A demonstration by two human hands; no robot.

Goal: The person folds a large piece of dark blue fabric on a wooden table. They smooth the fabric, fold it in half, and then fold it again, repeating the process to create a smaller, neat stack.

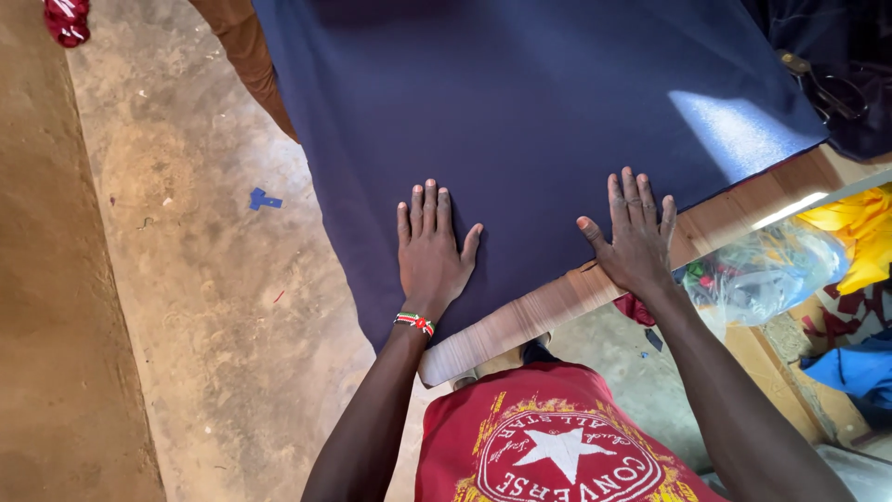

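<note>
A large dark blue cloth (520, 112) lies spread over a wooden table (520, 321), hanging past its left edge. My left hand (429, 251) rests flat on the cloth near the table's front edge, fingers together, a beaded band on the wrist. My right hand (634, 237) lies flat with fingers spread at the cloth's lower right edge, its heel on the bare wood. Neither hand holds anything.
A dusty concrete floor (204, 279) lies to the left, with a small blue fabric scrap (263, 198). Scissors (822, 88) lie on dark cloth at top right. A clear plastic bag (767, 270) and yellow (859, 232) and blue fabric pieces sit under the table at right.
</note>
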